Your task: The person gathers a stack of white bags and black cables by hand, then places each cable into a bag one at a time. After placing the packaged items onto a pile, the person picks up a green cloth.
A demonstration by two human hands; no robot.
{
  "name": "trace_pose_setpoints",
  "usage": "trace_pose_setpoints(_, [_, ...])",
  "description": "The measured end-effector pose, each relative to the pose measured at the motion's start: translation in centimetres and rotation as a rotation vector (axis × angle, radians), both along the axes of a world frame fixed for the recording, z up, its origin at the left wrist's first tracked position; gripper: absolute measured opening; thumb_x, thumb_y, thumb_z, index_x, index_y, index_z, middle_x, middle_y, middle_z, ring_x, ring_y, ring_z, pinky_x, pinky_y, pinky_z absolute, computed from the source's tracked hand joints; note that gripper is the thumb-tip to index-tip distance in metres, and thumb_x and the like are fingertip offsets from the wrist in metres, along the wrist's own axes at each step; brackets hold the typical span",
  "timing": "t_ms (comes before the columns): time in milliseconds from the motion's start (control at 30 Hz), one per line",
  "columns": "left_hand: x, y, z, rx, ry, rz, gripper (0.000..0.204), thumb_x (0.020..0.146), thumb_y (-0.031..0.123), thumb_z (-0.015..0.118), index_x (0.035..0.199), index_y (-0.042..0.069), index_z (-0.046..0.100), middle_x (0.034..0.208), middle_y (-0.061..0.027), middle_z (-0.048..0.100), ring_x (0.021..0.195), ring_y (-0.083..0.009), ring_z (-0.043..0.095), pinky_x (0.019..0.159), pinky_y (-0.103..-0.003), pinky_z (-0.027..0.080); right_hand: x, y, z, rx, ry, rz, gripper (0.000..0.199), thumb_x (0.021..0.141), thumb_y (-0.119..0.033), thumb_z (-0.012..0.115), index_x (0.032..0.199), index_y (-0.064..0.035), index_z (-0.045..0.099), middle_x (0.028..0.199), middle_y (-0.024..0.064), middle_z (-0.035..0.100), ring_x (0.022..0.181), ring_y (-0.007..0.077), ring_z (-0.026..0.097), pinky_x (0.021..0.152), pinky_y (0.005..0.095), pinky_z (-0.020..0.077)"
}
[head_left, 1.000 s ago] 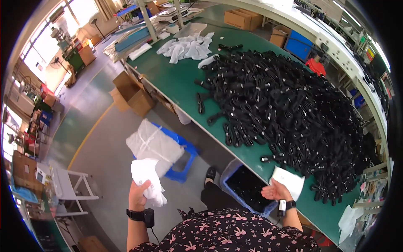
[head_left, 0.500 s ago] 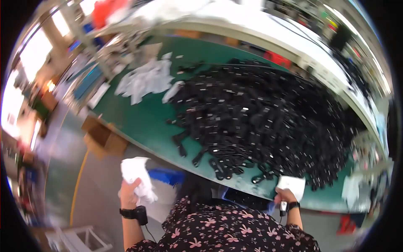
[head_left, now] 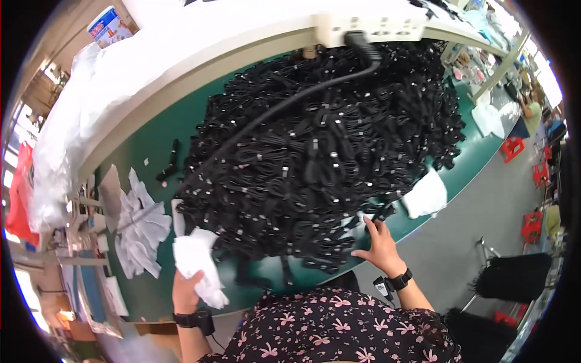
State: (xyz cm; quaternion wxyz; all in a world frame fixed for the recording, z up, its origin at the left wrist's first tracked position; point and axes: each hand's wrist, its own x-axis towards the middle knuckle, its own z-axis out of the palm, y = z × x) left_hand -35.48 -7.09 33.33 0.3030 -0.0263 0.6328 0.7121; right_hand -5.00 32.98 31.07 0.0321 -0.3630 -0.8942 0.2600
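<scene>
Black cable heap (head_left: 315,175), lol
My left hand (head_left: 186,291) pinched a white bundle (head_left: 198,260), right hand (head_left: 382,249) spread near it; couldn't see inside the far-left blue tub (head_left: 109,28).

"How's the light?"

"Bright — the white shelf (head_left: 230,21) at 12 o'clock is nearly blown out, and the window (head_left: 24,279) at 8 o'clock burns to plain white."

"And the green tabletop (head_left: 466,166)?"

"It carries a pale sheen towards 3 o'clock. The pile of black cable bundles (head_left: 321,136) stays dark, with small glints scattered over it."

"Sharp?"

"Mostly. The power strip (head_left: 375,27) at 1 o'clock looks smeared, and there's a hazy blur at 7."

"Distortion?"

"Strong — the shelf's edge bows, and black closes in around the rim."
</scene>
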Motion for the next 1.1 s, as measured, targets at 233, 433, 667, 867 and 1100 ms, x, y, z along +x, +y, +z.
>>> trace_pose_setpoints(233, [-6.9, -3.3, -1.6, -0.048, -0.115, -0.313, 0.062, 0.076, -0.006, 0.073, 0.132, 0.000, 0.051, 0.118, -0.0088, 0.064, 0.107, -0.0219, 0.062, 0.094, -0.036, 0.050, -10.0, -10.2, 1.2, 0.225, -0.066, 0.308, 0.099, 0.060, -0.046, 0.086, 0.145, -0.0204, 0.042, 0.150, 0.0243, 0.030, 0.135, 0.0522, 0.029, 0.108, 0.0607, 0.0285])
trace_pose_setpoints(433, [-9.5, -5.1, -2.7, -0.037, -0.203, -0.447, 0.059, 0.076, -0.003, 0.075, 0.131, -0.001, 0.053, 0.116, -0.0088, 0.065, 0.104, -0.0211, 0.063, 0.092, -0.035, 0.050, -11.7, -11.8, -3.1, 0.381, -0.073, 0.407, 0.094, 0.063, -0.055, 0.081, 0.145, -0.0277, 0.043, 0.155, 0.0253, 0.019, 0.141, 0.0570, 0.012, 0.111, 0.0660, 0.0198])
trace_pose_setpoints(667, [-10.3, -1.8, -5.9, -0.047, -0.150, -0.706, 0.053, 0.077, -0.001, 0.075, 0.126, -0.003, 0.055, 0.114, -0.0099, 0.066, 0.101, -0.0193, 0.065, 0.088, -0.034, 0.052, -14.6, -11.7, -5.3, 0.509, -0.095, 0.353, 0.097, 0.066, -0.057, 0.078, 0.148, -0.0250, 0.038, 0.151, 0.0317, 0.020, 0.140, 0.0602, 0.011, 0.107, 0.0682, 0.0253])
trace_pose_setpoints(867, [-10.6, 2.4, -10.6, -0.016, 0.074, -0.723, 0.049, 0.077, -0.001, 0.075, 0.122, -0.003, 0.057, 0.112, -0.0098, 0.067, 0.100, -0.0183, 0.065, 0.087, -0.034, 0.053, -17.2, -12.4, -5.7, 0.533, -0.156, 0.330, 0.105, 0.067, -0.056, 0.079, 0.152, -0.0190, 0.029, 0.143, 0.0380, 0.027, 0.136, 0.0638, 0.013, 0.098, 0.0690, 0.0358])
trace_pose_setpoints(1100, [-13.7, 5.9, -13.9, 0.018, 0.261, -0.617, 0.052, 0.076, -0.003, 0.074, 0.125, -0.001, 0.055, 0.114, -0.0087, 0.066, 0.100, -0.0202, 0.065, 0.088, -0.037, 0.054, -20.0, -12.4, -6.9, 0.638, -0.129, 0.285, 0.116, 0.064, -0.060, 0.079, 0.155, -0.0182, 0.020, 0.142, 0.0387, 0.030, 0.134, 0.0654, 0.017, 0.088, 0.0670, 0.0470])
